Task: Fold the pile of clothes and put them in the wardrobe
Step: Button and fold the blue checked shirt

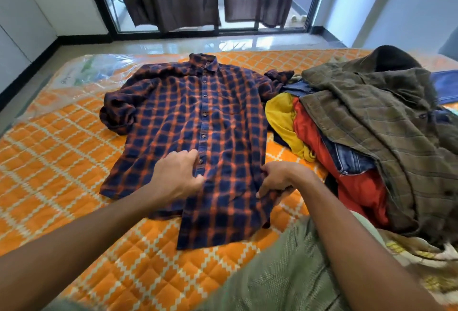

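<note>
- The shirt (198,112), a navy and orange check, lies face up and buttoned on the bed (62,162), collar away from the person, both sleeves crumpled at its sides.
- The left hand (177,174) has its fingers curled at the button strip low on the front and seems to pinch it.
- The right hand (277,179) grips the shirt's right edge near the hem, with cloth bunched under the fingers.
- The pile (371,124) of unfolded clothes sits just right of the shirt, touching one sleeve.
- The shirt looks light, soft and limp, so it will likely sag and wrinkle when lifted by one point.
- Better holds are probably the shoulder seam and hem together, smoothing flat first and folding the sleeves in.
</note>
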